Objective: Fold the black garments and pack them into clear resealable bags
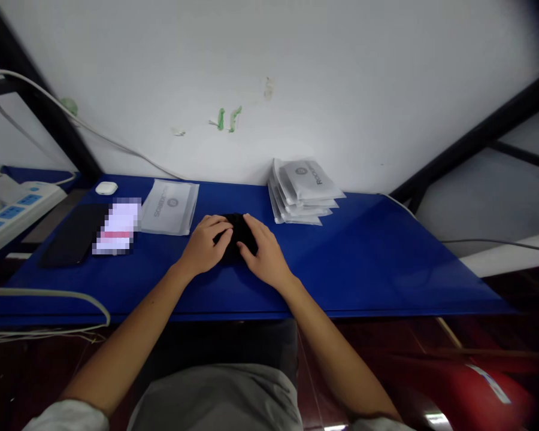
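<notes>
A small black item, soft-looking, (236, 234) lies on the blue table (354, 257) between my two hands. My left hand (207, 242) rests on its left side with fingers curled over it. On its right side my right hand (264, 250) holds it, thumb in front and fingers behind. Left of my hands lies one frosted zip bag (170, 206) with a dark logo. A stack of several similar bags (303, 182) stands near the wall, behind and right of my right hand.
At the left are a lit phone (117, 227), a dark flat device (74, 236), a white earbud case (106, 188) and a power strip (20, 209). Cables (49, 293) hang over the front left edge. Black metal bars (476, 143) frame the table.
</notes>
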A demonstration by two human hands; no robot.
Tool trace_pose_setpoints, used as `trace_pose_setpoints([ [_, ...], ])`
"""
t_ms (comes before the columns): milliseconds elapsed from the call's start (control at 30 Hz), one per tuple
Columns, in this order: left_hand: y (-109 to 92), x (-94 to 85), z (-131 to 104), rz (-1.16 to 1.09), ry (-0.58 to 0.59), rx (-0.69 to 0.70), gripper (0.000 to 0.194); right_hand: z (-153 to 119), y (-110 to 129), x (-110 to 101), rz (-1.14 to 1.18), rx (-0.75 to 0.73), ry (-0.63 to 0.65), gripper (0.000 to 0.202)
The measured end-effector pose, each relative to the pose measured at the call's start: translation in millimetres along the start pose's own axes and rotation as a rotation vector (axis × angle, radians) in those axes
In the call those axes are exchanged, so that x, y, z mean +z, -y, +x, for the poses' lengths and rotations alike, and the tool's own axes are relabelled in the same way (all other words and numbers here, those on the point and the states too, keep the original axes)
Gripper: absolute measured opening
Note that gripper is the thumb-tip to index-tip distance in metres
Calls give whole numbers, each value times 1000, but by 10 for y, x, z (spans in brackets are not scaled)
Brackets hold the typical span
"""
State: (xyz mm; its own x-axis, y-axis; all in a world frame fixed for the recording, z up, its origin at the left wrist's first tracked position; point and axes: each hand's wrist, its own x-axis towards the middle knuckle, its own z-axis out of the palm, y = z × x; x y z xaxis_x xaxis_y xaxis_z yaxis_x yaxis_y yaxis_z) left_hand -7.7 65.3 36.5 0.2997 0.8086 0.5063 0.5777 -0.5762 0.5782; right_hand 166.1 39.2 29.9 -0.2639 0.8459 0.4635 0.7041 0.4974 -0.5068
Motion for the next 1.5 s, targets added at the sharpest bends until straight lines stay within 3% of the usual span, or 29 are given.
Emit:
trace_pose_setpoints([
  [100, 14, -14, -6, -41, -10, 8, 28, 23, 82, -23, -50, 19, -18, 50],
  [200, 84, -7, 3, 65, -82, -73, 32, 33, 179, -3, -146, 67, 8, 40],
  [367, 181, -15, 15, 207, 30, -118, 37, 51, 298, 132, -299, 125, 66, 41],
  [467, 183, -51, 17, 196, 44, -133, 35, 70, 310, 175, -339, 138, 76, 28],
  [667, 143, -83, 15, 182, 67, -145, 28, 86, 189, 56, -226, 180, 70, 18],
  [800, 81, -92, -32, 211, 95, -96, 29, 64, 94, -39, -129, 190, 4, 20],
  [900, 43, -120, -102, 251, 93, 26, 32, 41, 54, -88, -49, 213, -80, 21],
  [1000, 44, -144, -174, 272, 181, 129, 45, 25, 42, -117, 25, 223, -141, 23],
  [1067, 59, -153, -203, 280, 216, 131, 37, 21, 45, -126, 67, 225, -159, 23],
  [1300, 56, -209, -202, 169, 157, 86, 21, 60, 92, -212, 191, 264, -183, 22],
  [1500, -169, -476, -150, -22, -41, -162, 18, 117, 179, -476, 302, 328, -231, 20],
])
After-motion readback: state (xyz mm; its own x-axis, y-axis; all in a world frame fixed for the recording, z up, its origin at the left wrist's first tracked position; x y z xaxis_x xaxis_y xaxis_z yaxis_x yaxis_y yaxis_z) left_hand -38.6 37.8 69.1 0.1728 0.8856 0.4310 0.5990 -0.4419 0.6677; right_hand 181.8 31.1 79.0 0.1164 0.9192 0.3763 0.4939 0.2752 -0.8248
